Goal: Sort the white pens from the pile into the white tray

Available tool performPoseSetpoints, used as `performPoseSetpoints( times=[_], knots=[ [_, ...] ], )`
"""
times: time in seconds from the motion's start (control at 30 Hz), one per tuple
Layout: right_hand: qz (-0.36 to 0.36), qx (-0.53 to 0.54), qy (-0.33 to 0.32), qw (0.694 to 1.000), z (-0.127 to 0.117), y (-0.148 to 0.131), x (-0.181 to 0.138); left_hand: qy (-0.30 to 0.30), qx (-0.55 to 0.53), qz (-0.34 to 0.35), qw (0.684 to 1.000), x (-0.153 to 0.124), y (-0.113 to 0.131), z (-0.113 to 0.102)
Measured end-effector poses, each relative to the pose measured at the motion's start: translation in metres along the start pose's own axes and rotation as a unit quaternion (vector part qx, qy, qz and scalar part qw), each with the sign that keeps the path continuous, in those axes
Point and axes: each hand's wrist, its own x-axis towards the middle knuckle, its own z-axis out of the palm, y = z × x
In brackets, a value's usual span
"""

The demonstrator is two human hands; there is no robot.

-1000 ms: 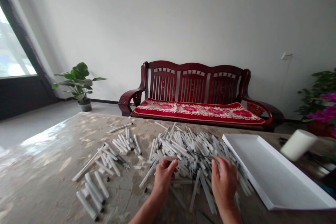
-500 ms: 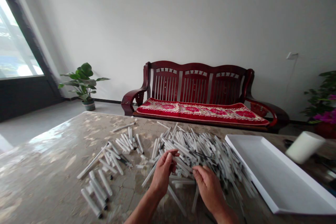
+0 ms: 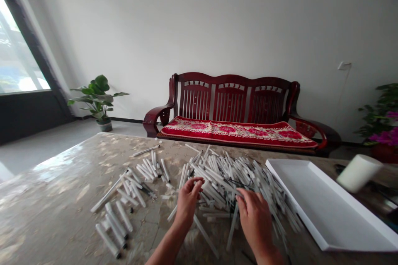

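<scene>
A large pile of slim, whitish translucent plastic tubes (image 3: 214, 163), some with dark ends, lies on the table before me. My left hand (image 3: 188, 198) is closed in a pinch over the pile's near left side; whatever sits between its fingertips is too small to make out. To the right, my right hand (image 3: 253, 209) has thumb and forefinger pressed together at the near end of a long tube (image 3: 224, 182) that slants up and left across the pile. More tubes pass beneath both hands, and their lower fingers are partly hidden.
Left of the pile, shorter tubes with black ends (image 3: 116, 219) lie in loose groups on the patterned tabletop (image 3: 62, 211). A shallow white tray (image 3: 338, 203) stands at right, beside a white roll (image 3: 359, 173). Beyond the table is a red wooden bench (image 3: 230, 95).
My right hand has moved right and slightly forward to the end of a long tube. My left hand has shifted a little left, its fingers still pinched.
</scene>
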Motion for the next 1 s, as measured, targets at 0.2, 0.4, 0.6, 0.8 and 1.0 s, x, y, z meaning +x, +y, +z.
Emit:
performPoseSetpoints(
  times=[0.2, 0.4, 0.6, 0.8, 1.0],
  knots=[
    [-0.065, 0.086, -0.103, 0.989, -0.006, -0.035, -0.004, 0.025, 0.249, 0.147, 0.957, -0.004, 0.001, -0.009],
    [-0.201, 0.163, -0.261, 0.93, -0.004, -0.081, -0.015, 0.126, 0.421, 0.107, 0.892, -0.005, 0.011, -0.038],
    [-0.131, 0.102, -0.189, 0.968, 0.012, -0.055, -0.016, 0.029, 0.374, 0.096, 0.922, -0.006, -0.003, -0.031],
    [-0.122, 0.09, -0.183, 0.971, 0.007, -0.042, -0.014, 0.057, 0.512, 0.054, 0.855, 0.024, 0.035, -0.041],
    [-0.128, 0.112, -0.155, 0.973, 0.006, -0.051, -0.016, 0.075, 0.628, -0.028, 0.774, 0.067, 0.058, -0.065]
  ],
)
